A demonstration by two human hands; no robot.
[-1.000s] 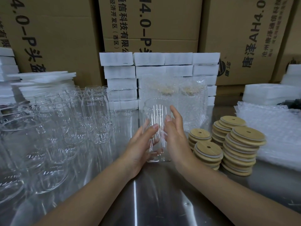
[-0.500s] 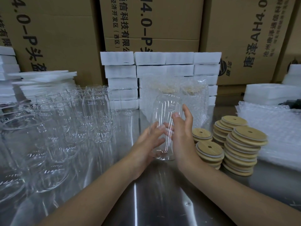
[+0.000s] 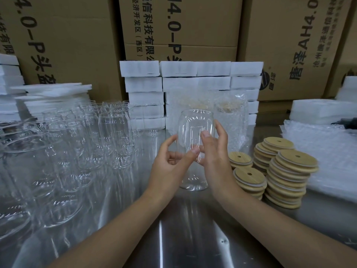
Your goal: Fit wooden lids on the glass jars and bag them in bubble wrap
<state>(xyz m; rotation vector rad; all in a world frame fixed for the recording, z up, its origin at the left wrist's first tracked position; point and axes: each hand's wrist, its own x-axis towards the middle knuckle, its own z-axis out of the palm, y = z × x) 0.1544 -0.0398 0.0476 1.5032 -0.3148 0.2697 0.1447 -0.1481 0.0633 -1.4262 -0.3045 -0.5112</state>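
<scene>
A clear glass jar [image 3: 195, 128] is held between both hands above the steel table [image 3: 185, 233], its closed base turned up and away from me. My left hand [image 3: 170, 161] curls its fingers round the jar's left side. My right hand [image 3: 216, 151] grips the right side, thumb on the front. Stacks of round wooden lids [image 3: 289, 175], each with a small hole, stand right of my hands. Sheets of bubble wrap [image 3: 328, 151] lie at the far right. Two jars wrapped in bubble wrap [image 3: 228, 120] stand behind the held jar.
Several bare glass jars [image 3: 77, 144] crowd the left half of the table. White foam blocks [image 3: 193, 82] are stacked at the back, more foam [image 3: 52, 91] at the left and right [image 3: 320, 111]. Cardboard boxes [image 3: 181, 26] form a wall behind.
Both hands have lifted the jar off the table and turned it over, so its base now points up and away. The hands moved slightly right.
</scene>
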